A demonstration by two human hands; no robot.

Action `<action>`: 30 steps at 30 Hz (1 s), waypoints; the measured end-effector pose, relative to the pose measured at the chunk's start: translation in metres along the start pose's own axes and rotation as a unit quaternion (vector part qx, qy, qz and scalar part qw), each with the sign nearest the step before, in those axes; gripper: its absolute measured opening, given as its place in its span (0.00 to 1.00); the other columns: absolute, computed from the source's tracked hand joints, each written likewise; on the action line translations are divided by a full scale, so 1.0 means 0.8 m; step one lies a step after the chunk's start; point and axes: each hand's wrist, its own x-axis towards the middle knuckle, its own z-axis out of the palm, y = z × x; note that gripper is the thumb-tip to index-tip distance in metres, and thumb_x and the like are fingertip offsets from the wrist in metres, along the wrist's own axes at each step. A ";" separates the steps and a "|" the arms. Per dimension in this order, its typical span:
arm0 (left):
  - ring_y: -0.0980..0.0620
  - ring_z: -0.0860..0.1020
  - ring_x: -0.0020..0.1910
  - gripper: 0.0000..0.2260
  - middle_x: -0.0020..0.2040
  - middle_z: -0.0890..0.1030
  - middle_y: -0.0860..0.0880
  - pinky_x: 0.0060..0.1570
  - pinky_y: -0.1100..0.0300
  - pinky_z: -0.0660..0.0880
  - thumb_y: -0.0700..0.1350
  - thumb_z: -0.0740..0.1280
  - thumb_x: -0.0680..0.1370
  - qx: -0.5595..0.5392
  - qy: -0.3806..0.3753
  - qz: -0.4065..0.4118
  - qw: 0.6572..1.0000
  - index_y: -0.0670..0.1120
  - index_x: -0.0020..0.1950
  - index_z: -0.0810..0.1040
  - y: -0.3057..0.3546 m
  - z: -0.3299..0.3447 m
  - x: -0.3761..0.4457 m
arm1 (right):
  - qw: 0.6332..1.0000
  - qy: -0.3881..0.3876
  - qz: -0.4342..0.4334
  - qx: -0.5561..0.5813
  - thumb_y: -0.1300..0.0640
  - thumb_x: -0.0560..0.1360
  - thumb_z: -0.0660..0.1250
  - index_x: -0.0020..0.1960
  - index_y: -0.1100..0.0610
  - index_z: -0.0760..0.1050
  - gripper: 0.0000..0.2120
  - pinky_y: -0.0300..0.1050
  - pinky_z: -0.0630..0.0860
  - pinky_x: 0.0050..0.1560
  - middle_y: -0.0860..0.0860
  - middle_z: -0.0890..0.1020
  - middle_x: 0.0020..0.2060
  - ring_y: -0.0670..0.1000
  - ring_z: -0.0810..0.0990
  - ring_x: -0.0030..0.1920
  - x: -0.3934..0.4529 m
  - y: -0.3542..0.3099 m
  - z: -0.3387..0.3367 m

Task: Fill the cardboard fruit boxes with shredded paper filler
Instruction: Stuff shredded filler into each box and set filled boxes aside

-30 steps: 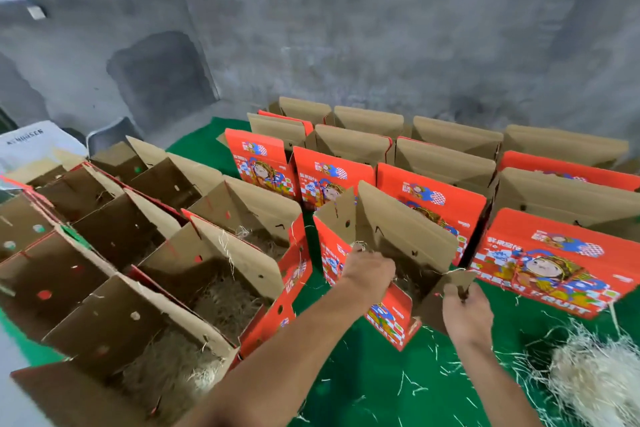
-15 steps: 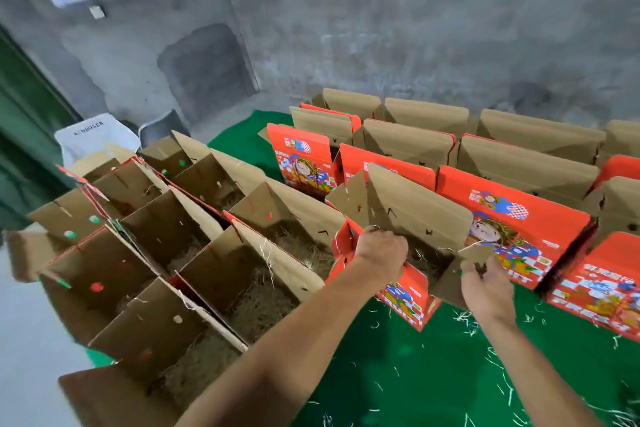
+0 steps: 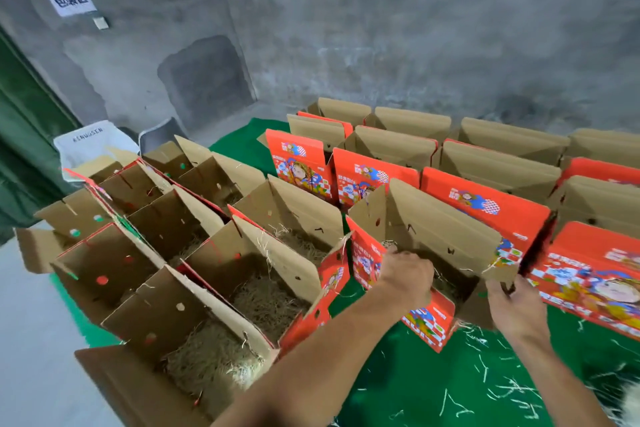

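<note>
Both hands gripping one open box (image 3: 446, 239): left hand (image 3: 407, 276) clenching its near rim, right hand (image 3: 512, 302) pinching a side flap. Shredded paper (image 3: 446, 282) lying inside; box sitting on green mat (image 3: 433, 388) among other boxes.

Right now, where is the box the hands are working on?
In the head view it sits right of centre: the open box on the green mat, between the filled boxes at left and the closed red boxes at right.
</note>
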 end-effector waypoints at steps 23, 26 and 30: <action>0.49 0.79 0.45 0.11 0.39 0.81 0.49 0.64 0.48 0.64 0.49 0.66 0.65 -0.072 0.037 -0.046 0.996 0.47 0.42 0.81 0.068 0.037 -0.122 | 0.999 -0.034 0.017 0.026 0.48 0.78 0.63 0.42 0.55 0.72 0.11 0.44 0.76 0.32 0.53 0.81 0.34 0.53 0.81 0.33 -0.128 0.031 -0.041; 0.51 0.77 0.48 0.14 0.40 0.80 0.53 0.66 0.50 0.61 0.46 0.65 0.64 -0.098 0.029 -0.028 0.994 0.52 0.46 0.83 0.021 0.036 -0.117 | 0.999 -0.023 0.021 0.045 0.50 0.78 0.63 0.43 0.55 0.72 0.10 0.43 0.74 0.32 0.52 0.81 0.36 0.52 0.81 0.35 -0.134 0.007 -0.003; 0.53 0.76 0.49 0.13 0.45 0.82 0.55 0.67 0.53 0.60 0.45 0.66 0.67 -0.112 0.022 -0.004 0.993 0.53 0.48 0.85 -0.024 0.030 -0.102 | 0.999 -0.001 0.027 0.044 0.52 0.78 0.65 0.45 0.58 0.72 0.09 0.51 0.78 0.43 0.54 0.80 0.39 0.56 0.79 0.39 -0.135 -0.015 0.033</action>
